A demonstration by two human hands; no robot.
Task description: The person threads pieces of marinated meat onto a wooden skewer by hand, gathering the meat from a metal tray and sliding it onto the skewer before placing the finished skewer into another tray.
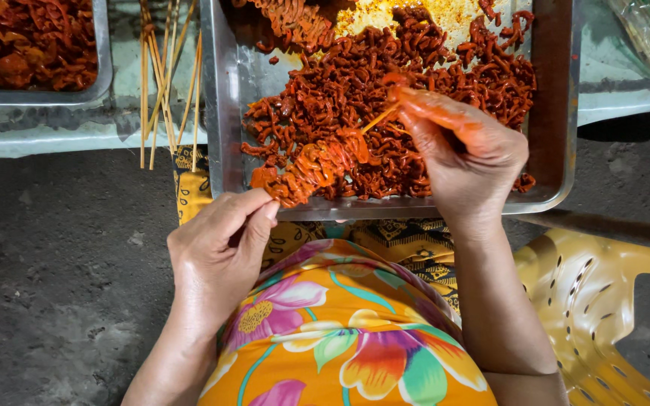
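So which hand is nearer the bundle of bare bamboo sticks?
Left. The left hand is below and slightly right of the bamboo sticks; the right hand is far right, over the metal tray.

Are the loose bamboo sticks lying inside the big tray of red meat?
No, the loose sticks lie on the table left of the tray, outside its rim.

A thin wooden skewer (pixel 317 164) slants from lower left to upper right above the near edge of a metal tray (pixel 558 113). Its lower half is packed with glossy, red-orange, curly strips of marinated meat. The bare pale stick (pixel 379 119) shows at the upper end. One more red meat strip (pixel 399 78) sits at that tip, over the heap of loose strips (pixel 355 83) filling the tray.
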